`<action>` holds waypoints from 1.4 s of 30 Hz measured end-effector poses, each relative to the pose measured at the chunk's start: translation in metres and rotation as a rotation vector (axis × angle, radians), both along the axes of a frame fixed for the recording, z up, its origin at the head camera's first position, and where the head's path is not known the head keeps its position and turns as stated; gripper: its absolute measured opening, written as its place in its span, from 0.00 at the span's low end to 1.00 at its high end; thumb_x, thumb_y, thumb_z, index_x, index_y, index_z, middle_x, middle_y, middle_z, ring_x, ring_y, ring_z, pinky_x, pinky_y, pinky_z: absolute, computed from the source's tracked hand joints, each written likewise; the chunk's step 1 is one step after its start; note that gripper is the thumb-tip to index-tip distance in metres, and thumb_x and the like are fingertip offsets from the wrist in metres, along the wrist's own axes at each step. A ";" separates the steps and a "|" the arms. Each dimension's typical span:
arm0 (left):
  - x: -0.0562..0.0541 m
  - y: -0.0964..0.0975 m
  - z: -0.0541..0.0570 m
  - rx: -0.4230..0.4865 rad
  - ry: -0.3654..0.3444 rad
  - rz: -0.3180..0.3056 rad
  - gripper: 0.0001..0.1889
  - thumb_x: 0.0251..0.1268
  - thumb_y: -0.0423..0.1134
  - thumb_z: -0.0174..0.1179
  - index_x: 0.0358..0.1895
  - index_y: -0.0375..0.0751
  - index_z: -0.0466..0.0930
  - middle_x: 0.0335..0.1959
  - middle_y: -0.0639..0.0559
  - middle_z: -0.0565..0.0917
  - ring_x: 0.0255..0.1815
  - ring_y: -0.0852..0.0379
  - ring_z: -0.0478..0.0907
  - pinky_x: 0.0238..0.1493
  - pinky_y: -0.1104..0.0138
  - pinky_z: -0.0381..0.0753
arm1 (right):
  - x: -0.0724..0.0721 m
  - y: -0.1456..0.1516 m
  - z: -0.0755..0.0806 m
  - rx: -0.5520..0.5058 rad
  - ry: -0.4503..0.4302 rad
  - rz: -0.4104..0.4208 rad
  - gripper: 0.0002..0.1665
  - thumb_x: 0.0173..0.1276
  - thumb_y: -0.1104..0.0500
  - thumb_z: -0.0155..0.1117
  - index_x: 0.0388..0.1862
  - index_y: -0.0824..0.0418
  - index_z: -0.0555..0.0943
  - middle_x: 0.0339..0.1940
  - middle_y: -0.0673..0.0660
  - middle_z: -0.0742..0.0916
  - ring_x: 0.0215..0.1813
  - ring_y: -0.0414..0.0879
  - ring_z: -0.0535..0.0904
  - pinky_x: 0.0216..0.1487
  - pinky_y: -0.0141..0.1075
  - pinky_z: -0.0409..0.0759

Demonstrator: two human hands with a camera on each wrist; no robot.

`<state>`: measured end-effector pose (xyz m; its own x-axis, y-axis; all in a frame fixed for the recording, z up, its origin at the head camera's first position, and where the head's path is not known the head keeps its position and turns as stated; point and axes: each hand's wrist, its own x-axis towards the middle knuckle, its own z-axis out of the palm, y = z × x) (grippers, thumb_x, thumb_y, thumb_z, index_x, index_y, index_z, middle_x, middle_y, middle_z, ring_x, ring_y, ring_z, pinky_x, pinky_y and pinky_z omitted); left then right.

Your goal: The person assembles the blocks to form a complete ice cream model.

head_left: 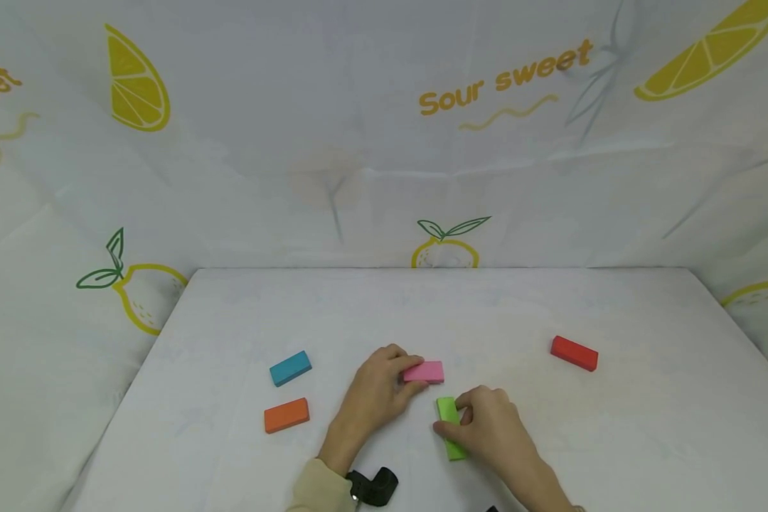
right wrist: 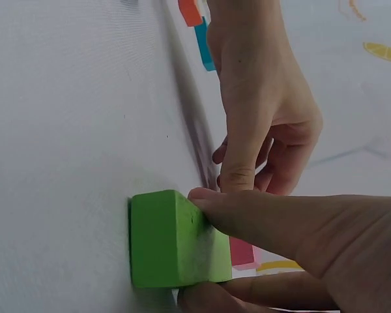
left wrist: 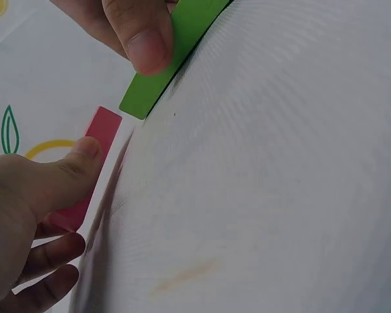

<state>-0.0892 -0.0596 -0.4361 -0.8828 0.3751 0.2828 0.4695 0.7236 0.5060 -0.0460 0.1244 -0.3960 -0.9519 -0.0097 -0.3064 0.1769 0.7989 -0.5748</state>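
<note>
My left hand [head_left: 376,384] pinches a pink block [head_left: 424,372] between thumb and fingers near the middle of the table. Just to its right and nearer to me, my right hand [head_left: 491,425] grips a green block [head_left: 449,419] by its long sides, thumb on the left. In the left wrist view, the near end of the pink block [left wrist: 105,127] is close to the end of the green block [left wrist: 143,94]. The right wrist view shows the green block [right wrist: 155,241] low against the white surface, the pink block [right wrist: 243,253] partly hidden behind it.
On the left of the white table [head_left: 185,455] lie a blue block [head_left: 291,368] and an orange block [head_left: 286,415]. A red block [head_left: 574,353] is at the right. A lemon-printed sheet [head_left: 262,142] rises behind the table. A black wrist device [head_left: 377,488] is by the left sleeve.
</note>
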 end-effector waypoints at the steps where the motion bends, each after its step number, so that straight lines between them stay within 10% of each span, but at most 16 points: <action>1: 0.000 0.000 0.000 0.000 -0.001 -0.002 0.18 0.63 0.47 0.72 0.53 0.46 0.88 0.41 0.55 0.85 0.40 0.62 0.77 0.46 0.70 0.81 | 0.000 0.000 0.000 0.001 0.001 0.000 0.27 0.49 0.51 0.85 0.42 0.69 0.89 0.15 0.51 0.80 0.20 0.41 0.72 0.21 0.28 0.66; 18: 0.001 0.002 -0.003 -0.048 0.002 0.001 0.17 0.62 0.48 0.72 0.52 0.47 0.89 0.42 0.55 0.86 0.45 0.59 0.78 0.49 0.68 0.82 | 0.002 -0.002 -0.001 0.019 0.002 -0.005 0.32 0.49 0.48 0.85 0.45 0.70 0.88 0.14 0.51 0.78 0.22 0.43 0.71 0.21 0.29 0.64; 42: -0.010 -0.022 -0.012 0.182 -0.190 -0.138 0.15 0.64 0.39 0.69 0.53 0.45 0.87 0.47 0.54 0.87 0.51 0.59 0.80 0.58 0.62 0.81 | 0.003 -0.007 0.001 0.024 -0.034 0.012 0.31 0.51 0.49 0.84 0.49 0.68 0.88 0.13 0.51 0.78 0.21 0.42 0.72 0.22 0.29 0.66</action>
<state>-0.0995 -0.0815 -0.4478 -0.8708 0.4531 0.1908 0.4412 0.5490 0.7098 -0.0430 0.1174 -0.3949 -0.9407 -0.0133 -0.3391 0.1864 0.8146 -0.5492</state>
